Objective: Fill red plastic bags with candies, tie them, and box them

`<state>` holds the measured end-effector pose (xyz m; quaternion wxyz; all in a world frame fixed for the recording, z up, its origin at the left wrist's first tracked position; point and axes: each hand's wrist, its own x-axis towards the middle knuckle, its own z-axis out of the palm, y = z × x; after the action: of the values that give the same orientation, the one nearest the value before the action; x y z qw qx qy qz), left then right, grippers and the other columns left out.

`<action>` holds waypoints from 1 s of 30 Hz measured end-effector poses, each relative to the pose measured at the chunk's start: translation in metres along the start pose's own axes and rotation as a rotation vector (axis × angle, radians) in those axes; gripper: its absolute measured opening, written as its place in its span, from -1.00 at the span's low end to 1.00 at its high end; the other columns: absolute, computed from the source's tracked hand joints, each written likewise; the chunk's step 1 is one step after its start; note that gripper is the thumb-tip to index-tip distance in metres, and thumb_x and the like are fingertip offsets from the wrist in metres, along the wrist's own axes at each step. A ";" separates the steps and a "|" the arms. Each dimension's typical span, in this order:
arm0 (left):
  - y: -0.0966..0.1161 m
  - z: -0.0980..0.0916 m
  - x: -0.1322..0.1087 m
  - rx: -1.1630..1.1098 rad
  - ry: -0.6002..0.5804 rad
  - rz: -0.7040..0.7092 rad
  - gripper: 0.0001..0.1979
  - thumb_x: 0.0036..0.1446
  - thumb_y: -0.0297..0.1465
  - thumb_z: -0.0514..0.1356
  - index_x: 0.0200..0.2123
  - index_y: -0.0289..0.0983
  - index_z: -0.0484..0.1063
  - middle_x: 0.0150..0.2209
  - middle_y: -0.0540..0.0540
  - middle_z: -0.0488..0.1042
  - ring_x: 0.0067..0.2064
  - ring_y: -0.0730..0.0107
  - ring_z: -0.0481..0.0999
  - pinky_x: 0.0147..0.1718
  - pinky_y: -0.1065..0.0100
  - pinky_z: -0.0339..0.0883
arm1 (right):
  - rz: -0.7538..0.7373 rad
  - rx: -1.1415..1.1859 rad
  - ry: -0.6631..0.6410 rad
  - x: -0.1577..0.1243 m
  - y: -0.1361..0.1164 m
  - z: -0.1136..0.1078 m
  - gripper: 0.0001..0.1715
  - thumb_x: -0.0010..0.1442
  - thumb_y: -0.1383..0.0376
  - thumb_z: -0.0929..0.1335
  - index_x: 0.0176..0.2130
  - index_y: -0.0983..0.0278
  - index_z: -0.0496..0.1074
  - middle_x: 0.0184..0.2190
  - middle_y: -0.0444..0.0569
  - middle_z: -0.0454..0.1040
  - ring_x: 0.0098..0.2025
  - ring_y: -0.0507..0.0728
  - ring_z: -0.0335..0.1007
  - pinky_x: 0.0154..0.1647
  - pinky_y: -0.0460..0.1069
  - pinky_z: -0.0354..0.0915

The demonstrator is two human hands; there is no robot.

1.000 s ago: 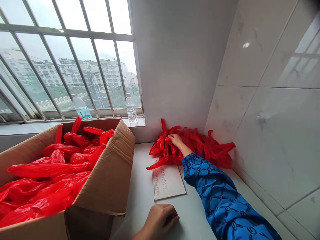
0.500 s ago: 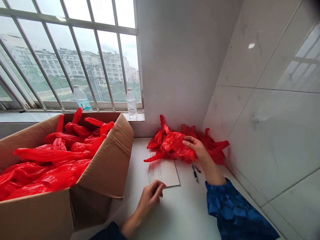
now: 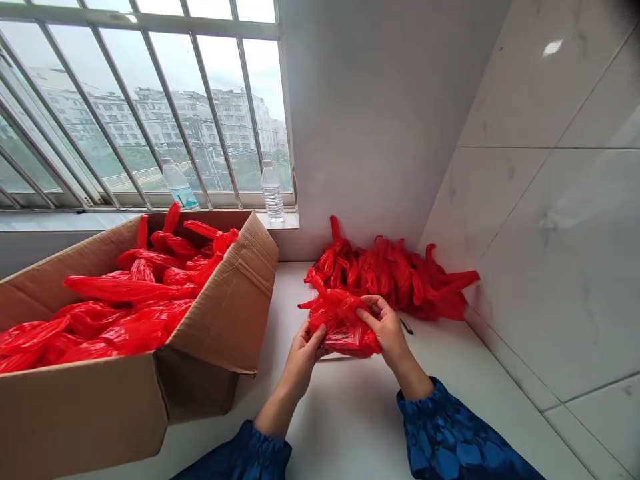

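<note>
A crumpled red plastic bag (image 3: 339, 321) is held just above the white table between both my hands. My left hand (image 3: 303, 353) grips its left lower edge with thumb and fingers closed. My right hand (image 3: 385, 328) pinches its right side. Behind the bag, against the wall, lies a pile of red bags (image 3: 395, 275). A sheet of paper under the bag is almost wholly hidden.
A large open cardboard box (image 3: 220, 333) full of red bags (image 3: 120, 300) stands at the left. Two water bottles, one (image 3: 273, 195) and another (image 3: 179, 187), sit on the windowsill. A pen (image 3: 406, 326) lies by the pile. A tiled wall (image 3: 550, 233) bounds the right.
My right hand pulled one red bag off the pile toward me. My left hand rose from the table and took hold of the bag's other side; the bag now covers the paper.
</note>
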<state>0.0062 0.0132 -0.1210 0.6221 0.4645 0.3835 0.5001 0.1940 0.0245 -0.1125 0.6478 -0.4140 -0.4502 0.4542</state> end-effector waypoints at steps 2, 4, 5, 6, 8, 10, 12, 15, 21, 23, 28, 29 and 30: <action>-0.003 -0.006 0.006 0.053 -0.006 0.036 -0.42 0.15 -0.02 0.30 0.08 -0.31 0.44 -0.02 -0.29 0.59 -0.13 0.09 0.64 -0.18 0.20 0.55 | -0.067 -0.086 0.037 -0.002 0.005 0.000 -0.65 0.13 0.10 0.50 -0.15 0.18 0.45 -0.14 -0.02 0.58 -0.04 0.21 0.50 0.09 0.13 0.36; -0.007 -0.015 0.012 0.131 0.018 0.080 -0.43 0.16 -0.02 0.28 0.07 -0.31 0.44 -0.05 -0.28 0.60 -0.11 0.07 0.64 -0.13 0.15 0.55 | -0.112 -0.178 0.039 -0.006 0.009 -0.001 -0.72 0.18 0.12 0.47 -0.14 0.17 0.47 -0.13 0.00 0.59 -0.03 0.22 0.51 0.11 0.15 0.35; -0.010 -0.019 0.014 0.178 0.052 0.107 -0.43 0.17 -0.02 0.28 0.08 -0.29 0.43 -0.04 -0.27 0.59 -0.08 0.06 0.63 -0.10 0.13 0.54 | -0.124 -0.222 0.028 -0.009 0.011 -0.002 -0.74 0.20 0.13 0.46 -0.14 0.17 0.48 -0.13 0.00 0.59 -0.04 0.22 0.51 0.10 0.16 0.37; -0.013 -0.024 0.015 0.230 0.102 0.139 -0.43 0.17 -0.03 0.28 0.11 -0.28 0.40 -0.01 -0.27 0.57 -0.03 0.06 0.61 -0.07 0.10 0.52 | -0.129 -0.263 0.013 -0.011 0.013 -0.004 -0.76 0.21 0.15 0.45 -0.13 0.16 0.49 -0.12 0.01 0.59 -0.05 0.23 0.52 0.09 0.17 0.38; -0.018 -0.033 0.017 0.343 0.217 0.211 -0.43 0.20 -0.06 0.26 0.17 -0.23 0.34 0.09 -0.28 0.49 0.06 0.06 0.55 0.00 0.06 0.48 | -0.135 -0.334 -0.006 -0.014 0.016 -0.007 -0.78 0.23 0.16 0.43 -0.11 0.15 0.51 -0.11 0.02 0.59 -0.05 0.23 0.53 0.07 0.17 0.41; -0.022 -0.038 0.017 0.463 0.293 0.288 -0.48 0.23 -0.12 0.25 0.18 -0.21 0.33 0.16 -0.28 0.41 0.12 0.07 0.49 0.05 0.03 0.43 | -0.146 -0.397 -0.010 -0.016 0.018 -0.011 -0.78 0.26 0.15 0.40 -0.10 0.14 0.51 -0.11 0.02 0.58 -0.04 0.24 0.51 0.06 0.17 0.42; -0.024 -0.037 0.014 0.576 0.302 0.368 -0.59 0.25 -0.20 0.24 0.12 -0.19 0.39 0.15 -0.23 0.40 0.14 0.10 0.45 0.12 0.01 0.36 | -0.156 -0.454 -0.021 -0.016 0.020 -0.013 -0.79 0.28 0.14 0.38 -0.11 0.14 0.51 -0.13 0.02 0.57 -0.05 0.23 0.50 0.04 0.16 0.42; -0.023 -0.030 0.010 0.708 0.250 0.466 -0.72 0.28 -0.31 0.21 0.05 -0.16 0.46 0.10 -0.16 0.45 0.18 0.15 0.41 0.22 0.03 0.27 | -0.158 -0.528 -0.061 -0.016 0.022 -0.016 -0.80 0.29 0.13 0.38 -0.13 0.15 0.51 -0.15 0.00 0.57 -0.09 0.23 0.52 0.02 0.14 0.42; -0.025 -0.017 0.005 0.846 0.115 0.528 -0.68 0.33 -0.38 0.16 0.13 -0.15 0.43 0.16 -0.15 0.42 0.05 0.29 0.52 0.05 0.26 0.42 | -0.194 -0.682 -0.150 -0.018 0.023 -0.018 -0.72 0.22 0.20 0.43 -0.05 0.16 0.48 -0.12 0.00 0.57 -0.14 0.24 0.51 -0.02 0.15 0.40; -0.027 -0.017 0.004 0.881 0.094 0.514 -0.61 0.34 -0.36 0.16 0.21 -0.12 0.36 0.18 -0.15 0.37 -0.17 0.44 0.57 -0.21 0.40 0.48 | -0.219 -0.712 -0.188 -0.020 0.023 -0.017 -0.73 0.24 0.27 0.40 -0.03 0.16 0.47 -0.09 0.00 0.57 -0.09 0.24 0.50 0.00 0.15 0.39; -0.031 -0.018 0.004 0.975 0.137 0.483 -0.57 0.24 -0.26 0.29 0.18 -0.05 0.45 0.05 -0.10 0.31 -0.32 0.53 0.46 -0.31 0.41 0.41 | -0.281 -0.754 -0.237 -0.025 0.021 -0.013 -0.71 0.27 0.39 0.32 -0.04 0.13 0.49 -0.08 0.00 0.54 0.01 0.24 0.46 0.08 0.15 0.37; -0.032 -0.018 0.005 0.984 0.145 0.480 -0.60 0.22 -0.24 0.30 0.13 -0.06 0.49 0.01 -0.09 0.31 -0.31 0.51 0.46 -0.29 0.40 0.41 | -0.312 -0.774 -0.231 -0.026 0.021 -0.013 -0.70 0.28 0.40 0.31 -0.04 0.13 0.49 -0.09 0.00 0.54 0.00 0.24 0.46 0.08 0.15 0.37; -0.033 -0.018 0.005 0.986 0.151 0.479 -0.66 0.22 -0.25 0.31 0.07 -0.09 0.54 -0.03 -0.09 0.31 -0.30 0.49 0.45 -0.29 0.40 0.41 | -0.344 -0.796 -0.225 -0.026 0.021 -0.012 -0.69 0.27 0.41 0.30 -0.04 0.14 0.49 -0.11 0.00 0.53 -0.01 0.24 0.46 0.06 0.15 0.37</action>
<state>-0.0009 0.0196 -0.1573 0.1708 0.7379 0.4995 0.4206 0.1964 0.0031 -0.1408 0.4513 -0.4980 -0.7199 0.1733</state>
